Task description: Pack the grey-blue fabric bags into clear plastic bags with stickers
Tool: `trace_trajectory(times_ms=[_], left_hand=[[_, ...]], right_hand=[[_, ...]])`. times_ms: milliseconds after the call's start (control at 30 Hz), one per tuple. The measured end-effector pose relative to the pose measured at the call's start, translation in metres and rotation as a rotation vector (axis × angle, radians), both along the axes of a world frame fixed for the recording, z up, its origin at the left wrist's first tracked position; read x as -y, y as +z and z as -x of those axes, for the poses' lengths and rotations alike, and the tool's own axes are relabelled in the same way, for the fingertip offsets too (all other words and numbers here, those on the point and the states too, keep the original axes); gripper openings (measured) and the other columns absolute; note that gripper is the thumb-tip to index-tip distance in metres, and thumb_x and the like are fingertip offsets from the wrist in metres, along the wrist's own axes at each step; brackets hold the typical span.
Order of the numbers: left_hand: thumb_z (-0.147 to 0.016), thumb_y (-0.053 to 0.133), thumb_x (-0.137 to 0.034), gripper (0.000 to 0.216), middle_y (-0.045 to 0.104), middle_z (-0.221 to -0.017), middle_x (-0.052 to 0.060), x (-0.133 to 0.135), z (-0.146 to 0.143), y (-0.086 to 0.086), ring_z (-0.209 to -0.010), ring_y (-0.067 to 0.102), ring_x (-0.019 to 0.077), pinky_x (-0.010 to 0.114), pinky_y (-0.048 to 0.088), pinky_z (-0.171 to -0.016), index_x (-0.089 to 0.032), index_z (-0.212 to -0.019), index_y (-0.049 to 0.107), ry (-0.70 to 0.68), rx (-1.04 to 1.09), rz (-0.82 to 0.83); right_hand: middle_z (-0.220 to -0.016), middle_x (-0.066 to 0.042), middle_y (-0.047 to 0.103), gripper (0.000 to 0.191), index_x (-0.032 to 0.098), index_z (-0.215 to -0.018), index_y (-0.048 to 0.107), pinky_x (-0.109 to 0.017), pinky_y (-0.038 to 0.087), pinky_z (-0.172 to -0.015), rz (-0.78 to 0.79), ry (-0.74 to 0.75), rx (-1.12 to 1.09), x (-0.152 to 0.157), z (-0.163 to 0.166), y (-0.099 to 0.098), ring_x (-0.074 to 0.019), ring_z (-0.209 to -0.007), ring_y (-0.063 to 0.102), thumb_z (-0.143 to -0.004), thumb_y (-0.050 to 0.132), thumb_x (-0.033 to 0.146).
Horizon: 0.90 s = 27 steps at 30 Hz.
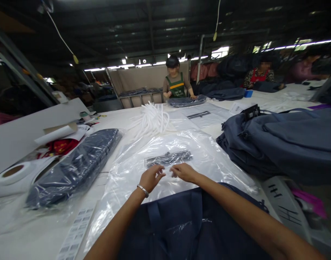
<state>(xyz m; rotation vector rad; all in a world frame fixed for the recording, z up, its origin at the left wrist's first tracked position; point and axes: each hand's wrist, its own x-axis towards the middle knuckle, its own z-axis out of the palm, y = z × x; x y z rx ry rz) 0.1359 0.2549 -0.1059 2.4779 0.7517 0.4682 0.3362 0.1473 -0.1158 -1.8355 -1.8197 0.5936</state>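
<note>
My left hand [152, 177], with a silver bangle at its wrist, is held over a clear plastic bag [203, 151] with its fingers curved and a gap between thumb and fingertips. Close beside it, my right hand [184, 172] has its fingers curled down and drawn together. Whatever sits between those slightly blurred fingertips is too small to make out. Dark print [169, 158] shows on the plastic just beyond both hands. Below my forearms lies a navy fabric bag [178, 224] with two straps, its top edge against the plastic.
A plastic-wrapped navy bag [75, 169] lies at left near a white roll [16, 173] and a label sheet [75, 231]. White strips [151, 119] are heaped ahead. Navy backpacks [284, 141] are piled at right above a grey bin [284, 209]. A co-worker [177, 81] stands across the table.
</note>
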Motion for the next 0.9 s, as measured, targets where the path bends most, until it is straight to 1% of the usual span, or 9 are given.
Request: trace_trajectory(times_ms=[133,200,267,367,467,600,733,800,900], left_hand=[[-0.092,0.044,-0.044,0.034,0.074,-0.082,0.003,-0.01,0.012,-0.004,-0.077,0.068,0.0187,0.03,0.049,-0.075,-0.023,-0.092,0.071,0.037,-0.049,0.048],[-0.093,0.04,-0.045,0.038,0.074,-0.078,0.002,-0.014,0.016,-0.004,-0.074,0.069,0.0178,0.029,0.05,-0.073,-0.022,-0.09,0.071,0.027,-0.069,0.082],[-0.094,0.036,-0.046,0.042,0.075,-0.08,0.002,-0.016,0.017,-0.004,-0.076,0.069,0.0176,0.028,0.05,-0.074,-0.022,-0.089,0.07,0.026,-0.068,0.088],[-0.094,0.035,-0.047,0.043,0.074,-0.083,0.002,-0.014,0.011,-0.002,-0.079,0.068,0.0176,0.028,0.049,-0.074,-0.022,-0.088,0.07,0.033,-0.053,0.052],[-0.093,0.041,-0.043,0.035,0.073,-0.085,0.0,-0.012,0.004,-0.003,-0.082,0.065,0.0178,0.028,0.047,-0.075,-0.024,-0.084,0.07,0.02,-0.042,-0.01],[-0.093,0.042,-0.035,0.028,0.07,-0.089,0.001,-0.013,0.002,0.0,-0.085,0.063,0.0179,0.028,0.045,-0.077,-0.023,-0.085,0.067,0.099,0.022,-0.125],[-0.097,0.035,-0.036,0.032,0.065,-0.09,0.004,-0.027,0.006,0.02,-0.082,0.06,0.017,0.027,0.044,-0.074,-0.021,-0.092,0.063,0.268,0.143,-0.247],[-0.099,0.031,-0.037,0.036,0.065,-0.091,0.005,-0.036,0.005,0.035,-0.085,0.06,0.0174,0.026,0.043,-0.074,-0.02,-0.095,0.062,0.345,0.205,-0.306],[-0.098,0.035,-0.042,0.036,0.067,-0.096,0.005,-0.04,0.0,0.054,-0.088,0.062,0.0173,0.025,0.043,-0.072,-0.021,-0.103,0.064,0.363,0.244,-0.366]], right_hand=[[-0.089,-0.003,0.076,0.031,0.022,-0.097,0.073,-0.028,0.047,-0.075,0.016,-0.014,0.089,0.003,-0.007,0.007,-0.0204,-0.085,0.068,-0.096,0.045,0.035],[-0.105,-0.008,0.073,0.031,0.021,-0.112,0.069,-0.034,0.047,-0.085,-0.014,-0.051,0.13,0.006,-0.004,0.01,-0.0246,-0.099,0.066,-0.096,0.045,0.034],[-0.123,-0.012,0.065,0.037,0.019,-0.128,0.059,-0.038,0.044,-0.095,-0.149,-0.052,0.166,0.009,0.006,0.012,-0.0265,-0.113,0.059,-0.097,0.043,0.032],[-0.125,-0.013,0.063,0.037,0.02,-0.131,0.055,-0.036,0.042,-0.1,-0.375,0.228,0.208,0.011,0.033,0.011,-0.0235,-0.117,0.056,-0.098,0.042,0.028],[-0.13,-0.012,0.06,0.04,0.02,-0.135,0.051,-0.037,0.041,-0.104,-0.364,0.421,0.213,0.008,0.057,0.001,-0.0232,-0.124,0.052,-0.096,0.048,0.025],[-0.149,-0.02,0.04,0.053,0.013,-0.144,0.041,-0.045,0.036,-0.109,-0.098,0.155,0.12,0.005,0.064,-0.015,-0.03,-0.135,0.042,-0.095,0.05,0.03],[-0.141,-0.023,0.05,0.055,0.009,-0.141,0.046,-0.048,0.039,-0.107,0.198,-0.022,-0.009,0.004,0.05,-0.024,-0.0346,-0.129,0.05,-0.092,0.053,0.033],[-0.137,-0.022,0.055,0.059,0.01,-0.144,0.043,-0.046,0.042,-0.105,0.219,-0.042,-0.038,0.003,0.045,-0.024,-0.0331,-0.126,0.053,-0.091,0.055,0.033],[-0.147,-0.018,0.044,0.064,0.014,-0.151,0.028,-0.044,0.04,-0.108,0.157,-0.126,-0.086,0.0,0.047,-0.022,-0.0281,-0.133,0.046,-0.093,0.048,0.032]])
